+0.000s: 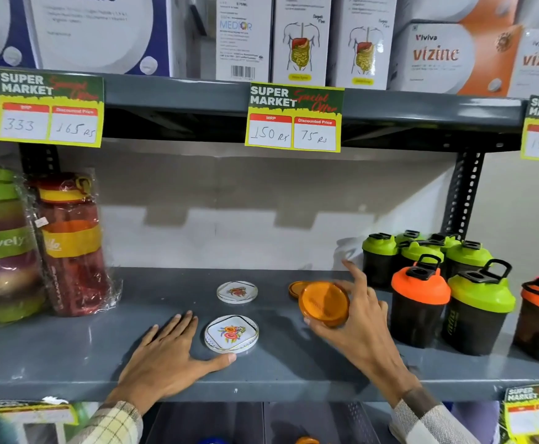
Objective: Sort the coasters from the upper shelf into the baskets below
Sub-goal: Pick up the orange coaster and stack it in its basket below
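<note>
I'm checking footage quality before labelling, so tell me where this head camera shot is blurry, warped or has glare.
Head view: the wrapped bottles at left are smeared, with glare on their plastic wrap; the shelf edge bows from wide-angle distortion; the right hand and its orange coaster are slightly motion-blurred; the floral coaster by the left hand is fairly sharp; price-tag shadows fall on the back wall.

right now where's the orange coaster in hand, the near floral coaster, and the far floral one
orange coaster [324,303], head view, centre of its tilted face
near floral coaster [231,333], head view, on the flower print
far floral coaster [237,292], head view, on the flower print
</note>
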Demonstrator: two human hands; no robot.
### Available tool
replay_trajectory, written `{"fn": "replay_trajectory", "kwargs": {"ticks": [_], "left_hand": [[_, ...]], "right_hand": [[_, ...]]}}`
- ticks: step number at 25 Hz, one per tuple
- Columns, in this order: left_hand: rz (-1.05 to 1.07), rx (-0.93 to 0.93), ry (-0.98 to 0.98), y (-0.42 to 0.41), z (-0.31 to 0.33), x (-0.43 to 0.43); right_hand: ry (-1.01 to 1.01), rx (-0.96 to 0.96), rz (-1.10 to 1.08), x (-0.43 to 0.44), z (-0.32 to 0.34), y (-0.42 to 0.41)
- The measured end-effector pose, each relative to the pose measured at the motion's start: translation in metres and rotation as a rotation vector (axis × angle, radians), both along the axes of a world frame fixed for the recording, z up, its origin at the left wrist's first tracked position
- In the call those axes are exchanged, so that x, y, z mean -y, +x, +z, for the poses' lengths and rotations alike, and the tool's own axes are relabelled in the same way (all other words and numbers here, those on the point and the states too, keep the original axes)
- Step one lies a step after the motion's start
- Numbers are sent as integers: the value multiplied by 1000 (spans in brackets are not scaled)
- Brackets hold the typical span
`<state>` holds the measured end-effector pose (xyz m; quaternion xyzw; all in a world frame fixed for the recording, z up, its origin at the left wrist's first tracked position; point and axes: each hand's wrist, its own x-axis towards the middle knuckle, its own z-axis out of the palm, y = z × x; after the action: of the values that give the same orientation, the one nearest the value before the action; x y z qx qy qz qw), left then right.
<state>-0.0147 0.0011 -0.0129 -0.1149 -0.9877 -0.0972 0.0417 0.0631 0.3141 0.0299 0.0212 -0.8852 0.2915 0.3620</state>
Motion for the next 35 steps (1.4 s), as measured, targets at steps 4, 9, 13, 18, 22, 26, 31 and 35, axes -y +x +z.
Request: {"fn": "replay_trajectory", "kwargs": {"ticks": [4, 9, 13, 18, 22, 26, 31, 35], "left_hand": [[-14, -16, -18, 2, 4, 0], [-19, -16, -30, 2, 4, 1], [-21, -32, 37, 1, -1, 2], [-5, -33, 25, -1, -2, 1], [-4, -29, 27, -2, -2, 1], [-8, -13, 27, -1, 1, 1], [-9, 19, 35, 4, 5, 0], [-12, 32, 31, 6, 8, -1]], "right_hand": [[48, -228, 37, 18, 40, 20], [62, -421, 70, 37, 83, 55], [86, -515, 78, 46, 101, 78], [139, -600, 80, 56, 114, 99], [138, -641, 100, 57, 113, 105], [146, -618, 92, 57, 113, 109], [154, -681, 98, 59, 114, 111], [142, -684, 104, 59, 114, 113]]}}
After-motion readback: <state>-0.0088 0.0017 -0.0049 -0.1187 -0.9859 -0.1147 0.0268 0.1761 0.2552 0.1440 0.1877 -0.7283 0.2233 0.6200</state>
